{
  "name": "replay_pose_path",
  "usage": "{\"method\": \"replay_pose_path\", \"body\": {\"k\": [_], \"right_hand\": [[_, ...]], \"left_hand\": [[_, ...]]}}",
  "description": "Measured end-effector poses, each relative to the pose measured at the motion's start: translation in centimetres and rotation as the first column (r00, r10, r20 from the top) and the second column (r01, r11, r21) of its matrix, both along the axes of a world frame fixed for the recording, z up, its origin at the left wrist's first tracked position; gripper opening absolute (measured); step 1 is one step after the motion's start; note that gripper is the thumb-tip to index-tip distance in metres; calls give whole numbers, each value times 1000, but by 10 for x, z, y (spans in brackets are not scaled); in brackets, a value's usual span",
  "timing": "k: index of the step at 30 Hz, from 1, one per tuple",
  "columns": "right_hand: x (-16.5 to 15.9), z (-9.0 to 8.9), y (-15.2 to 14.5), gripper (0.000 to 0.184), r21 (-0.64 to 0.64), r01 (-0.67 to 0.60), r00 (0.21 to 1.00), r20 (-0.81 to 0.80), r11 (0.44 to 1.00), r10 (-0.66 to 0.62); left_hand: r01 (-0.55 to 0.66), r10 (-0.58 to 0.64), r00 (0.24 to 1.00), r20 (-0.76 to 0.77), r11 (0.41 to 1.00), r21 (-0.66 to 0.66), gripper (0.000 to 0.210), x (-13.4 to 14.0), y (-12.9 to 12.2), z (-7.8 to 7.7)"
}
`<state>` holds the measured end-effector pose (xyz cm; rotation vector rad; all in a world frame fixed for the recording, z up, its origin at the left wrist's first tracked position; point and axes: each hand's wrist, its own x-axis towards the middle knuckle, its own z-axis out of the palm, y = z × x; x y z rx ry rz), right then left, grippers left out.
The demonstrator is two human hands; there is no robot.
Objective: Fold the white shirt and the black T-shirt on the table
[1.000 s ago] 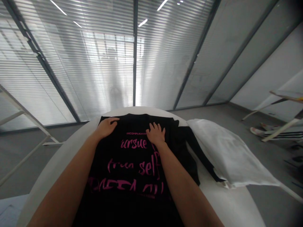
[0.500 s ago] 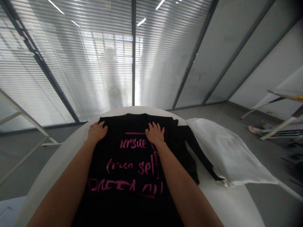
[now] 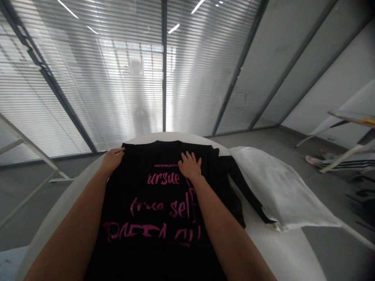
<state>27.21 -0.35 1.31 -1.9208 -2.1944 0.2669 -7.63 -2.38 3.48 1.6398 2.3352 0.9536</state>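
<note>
A black long-sleeved shirt [image 3: 140, 191] with pink lettering lies spread over a white rounded board [image 3: 275, 253], its collar at the far end. My left hand [image 3: 113, 161] is at the shirt's far left corner, with the fingers drawn together and closed on the edge of the fabric. Flat on the chest, just right of the top line of print, rests my right hand [image 3: 191, 164], open with its fingers apart. To the right, one black sleeve [image 3: 247, 187] reaches out beside the body of the shirt. My forearms cover parts of the lettering.
A white cloth [image 3: 281, 187] lies to the right, touching the sleeve's cuff. White metal frame bars [image 3: 38, 150] stand at the left. A glass partition with blinds [image 3: 131, 89] rises beyond the board. At the far right are a table [image 3: 351, 117] and a shoe [image 3: 313, 160].
My left hand has slid left from lying on the shirt to its outer edge, and its fingers have closed there. The right hand has stayed in place on the chest.
</note>
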Motion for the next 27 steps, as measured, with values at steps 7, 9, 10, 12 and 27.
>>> {"method": "replay_pose_path", "body": {"k": [7, 9, 10, 12, 27], "right_hand": [[1, 2, 2, 52, 3, -74, 993, -88, 997, 74], [0, 4, 1, 50, 15, -70, 993, -98, 997, 71], [0, 5, 0, 49, 25, -68, 992, -101, 997, 70], [-2, 10, -3, 46, 50, -71, 992, -103, 996, 76], [-4, 4, -3, 53, -7, -172, 983, -62, 985, 171]], "left_hand": [[3, -3, 1000, 0, 997, 80, 47, -20, -6, 0], [7, -7, 999, -53, 1000, 0, 46, -25, -3, -8], [8, -10, 998, -69, 1000, -25, 46, -28, -2, -12], [-1, -3, 995, -100, 999, -37, 48, -33, -1, -17], [91, -153, 916, -371, 980, -179, 58, 51, -1, 0]]}}
